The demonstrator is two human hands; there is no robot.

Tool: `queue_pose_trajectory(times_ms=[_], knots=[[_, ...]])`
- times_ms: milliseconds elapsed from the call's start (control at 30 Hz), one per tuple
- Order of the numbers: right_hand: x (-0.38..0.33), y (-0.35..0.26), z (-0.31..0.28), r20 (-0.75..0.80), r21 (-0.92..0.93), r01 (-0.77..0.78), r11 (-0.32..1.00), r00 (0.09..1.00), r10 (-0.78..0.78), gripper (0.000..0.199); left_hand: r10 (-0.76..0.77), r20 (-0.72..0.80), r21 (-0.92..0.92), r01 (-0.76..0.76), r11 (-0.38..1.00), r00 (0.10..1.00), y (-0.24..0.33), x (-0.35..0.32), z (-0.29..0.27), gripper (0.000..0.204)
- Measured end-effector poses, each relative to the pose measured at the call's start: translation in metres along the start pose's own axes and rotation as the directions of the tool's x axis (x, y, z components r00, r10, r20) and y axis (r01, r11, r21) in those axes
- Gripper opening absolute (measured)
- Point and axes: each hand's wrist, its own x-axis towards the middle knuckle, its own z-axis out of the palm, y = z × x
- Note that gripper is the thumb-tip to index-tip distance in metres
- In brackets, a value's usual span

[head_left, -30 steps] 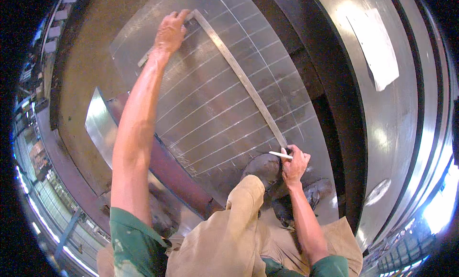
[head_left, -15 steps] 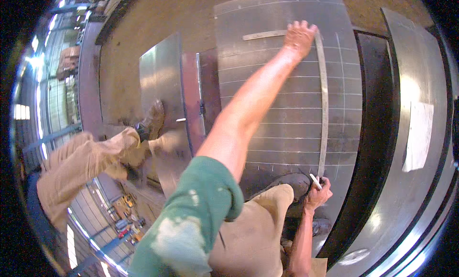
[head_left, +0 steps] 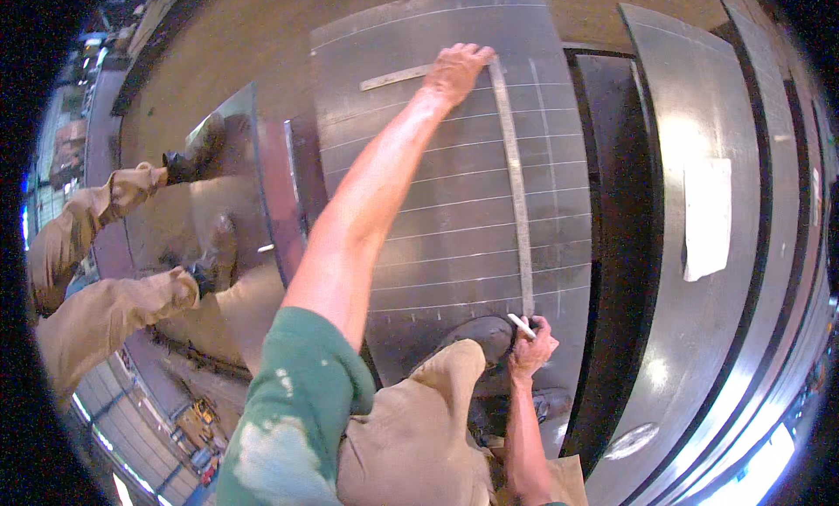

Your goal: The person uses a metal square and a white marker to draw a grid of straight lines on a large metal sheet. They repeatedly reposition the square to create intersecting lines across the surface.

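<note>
A large steel plate [head_left: 454, 235] with several white lines across it lies before me. On it rests an L-shaped metal framing square [head_left: 516, 183], its long arm running toward me and its short arm to the left. My left hand [head_left: 459, 73] is closed over the far corner of the square, fingertips bent down past its edge. At the near end of the long arm, my right hand [head_left: 533, 353] pinches a white chalk stick [head_left: 522, 325], its upper end angled up to the left. My boot [head_left: 485, 331] stands on the plate just left of that hand.
Dark gaps separate more long steel plates [head_left: 690, 95] on the right; a white paper sheet [head_left: 708, 218] lies on one. To the left, a co-worker's legs [head_left: 114, 309] are beside a smaller plate [head_left: 232, 148], where a short white stick [head_left: 266, 248] lies.
My view has shifted, so the plate and square appear farther left. Both hands keep their places on the square. The co-worker's legs have changed position, with two legs now plainly showing.
</note>
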Motion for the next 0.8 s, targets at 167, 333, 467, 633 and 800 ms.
queue_pose_trajectory(times_ms=[167, 333, 467, 633, 800], knots=[[0.001, -0.007, -0.002, 0.027, 0.02, -0.077, 0.997, 0.997, 0.077, 0.024, -0.024, 0.02, 0.013, 0.024, 1.0, 1.0, 0.002, -0.004, -0.011, 0.032], [0.003, -0.015, 0.001, -0.027, 0.13, -0.004, 0.991, 1.0, 0.007, 0.024, -0.266, -0.198, -0.027, 0.266, 0.963, 0.943, -0.006, -0.101, -0.059, 0.03], [-0.002, -0.003, -0.003, 0.034, 0.014, -0.149, 0.989, 0.988, 0.148, 0.032, -0.45, -0.236, 0.1, 0.482, 0.87, 0.861, -0.044, -0.261, -0.102, 0.023], [-0.012, 0.003, -0.002, 0.11, 0.038, -0.134, 0.99, 0.986, 0.129, 0.036, -0.661, 0.094, 0.322, 0.606, 0.728, 0.744, -0.112, -0.494, -0.196, 0.036], [-0.004, 0.009, -0.009, 0.118, 0.036, -0.171, 0.985, 0.979, 0.166, 0.034, -0.606, 0.185, 0.312, 0.539, 0.783, 0.773, -0.107, -0.506, -0.197, 0.039]])
